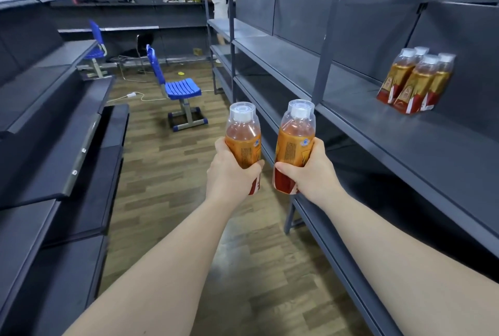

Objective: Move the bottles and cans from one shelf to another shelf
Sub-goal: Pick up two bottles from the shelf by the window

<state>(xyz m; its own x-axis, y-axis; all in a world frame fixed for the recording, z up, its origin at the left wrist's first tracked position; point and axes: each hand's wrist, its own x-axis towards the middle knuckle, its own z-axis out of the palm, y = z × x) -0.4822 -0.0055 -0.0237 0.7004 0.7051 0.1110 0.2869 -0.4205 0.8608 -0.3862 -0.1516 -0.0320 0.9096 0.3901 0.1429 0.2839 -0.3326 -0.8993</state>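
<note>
Left hand (232, 173) is wrapping left bottle (243, 137), right hand (306, 173) right bottle (295, 136), mid-label, upright at 12 o'clock; likely heavy, stiff, slick. Four bottles (415, 82) are standing on shelf (432, 146) at 2 o'clock.

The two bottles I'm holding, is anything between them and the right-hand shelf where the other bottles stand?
Nothing visible blocks them. The left hand grips the left bottle, the right hand the right bottle, over the aisle; the shelf beside the four bottles is bare. The upright post stands at its front edge, left of them.
</note>
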